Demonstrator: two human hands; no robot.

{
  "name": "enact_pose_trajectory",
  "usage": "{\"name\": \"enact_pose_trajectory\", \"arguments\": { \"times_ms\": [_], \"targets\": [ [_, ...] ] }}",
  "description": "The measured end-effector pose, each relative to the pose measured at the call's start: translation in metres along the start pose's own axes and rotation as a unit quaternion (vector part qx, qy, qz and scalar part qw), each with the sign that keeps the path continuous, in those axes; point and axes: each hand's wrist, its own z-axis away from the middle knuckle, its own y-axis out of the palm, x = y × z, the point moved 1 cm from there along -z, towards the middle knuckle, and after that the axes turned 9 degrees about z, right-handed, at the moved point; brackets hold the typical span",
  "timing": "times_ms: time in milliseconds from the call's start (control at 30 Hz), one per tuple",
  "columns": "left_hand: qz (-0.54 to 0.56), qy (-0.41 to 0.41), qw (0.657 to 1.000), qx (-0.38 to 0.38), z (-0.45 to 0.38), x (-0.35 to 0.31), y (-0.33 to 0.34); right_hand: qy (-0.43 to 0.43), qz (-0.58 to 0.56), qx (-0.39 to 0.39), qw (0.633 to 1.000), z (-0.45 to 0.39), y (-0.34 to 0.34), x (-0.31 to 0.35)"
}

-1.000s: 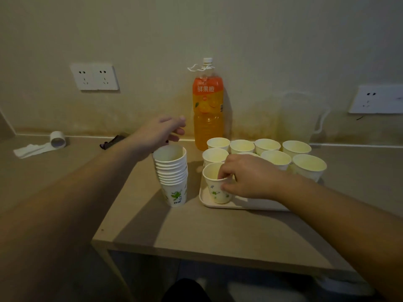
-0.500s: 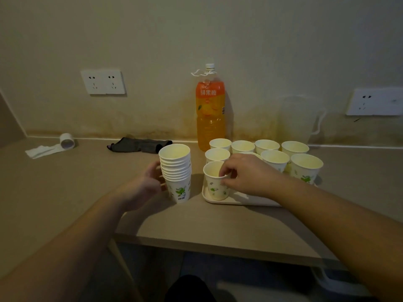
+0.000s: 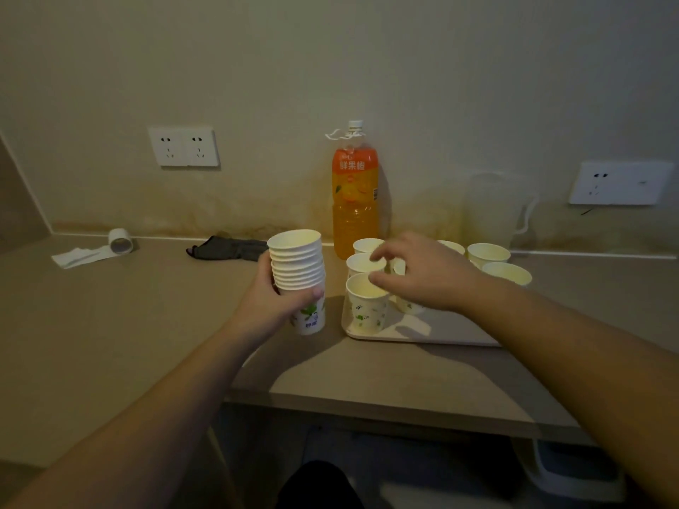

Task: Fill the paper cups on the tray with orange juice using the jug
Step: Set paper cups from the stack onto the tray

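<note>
The left hand (image 3: pixel 273 304) grips a stack of paper cups (image 3: pixel 299 275) just left of the tray (image 3: pixel 433 330). The right hand (image 3: pixel 422 273) hovers over the nearest paper cups (image 3: pixel 365 301) on the tray, fingers loosely spread, holding nothing. The clear jug (image 3: pixel 492 211) stands by the wall behind them, the orange juice bottle (image 3: pixel 354 194) to its left.
</note>
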Motion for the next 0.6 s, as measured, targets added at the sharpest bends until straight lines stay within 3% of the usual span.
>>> {"name": "enact_pose_trajectory", "arguments": {
  "times_ms": [67,233,600],
  "targets": [
    [-0.011,0.025,0.999,0.022,0.004,-0.015,0.006,-0.001,-0.063,-0.025,0.998,-0.003,-0.010,0.007],
    [-0.031,0.055,0.994,0.090,0.015,-0.040,0.031,-0.044,-0.192,0.008,0.980,-0.003,-0.021,0.028],
    [-0.052,0.036,0.991,0.117,0.029,-0.044,0.059,0.006,-0.268,0.069,0.961,0.013,-0.023,0.019]
  ]
}}
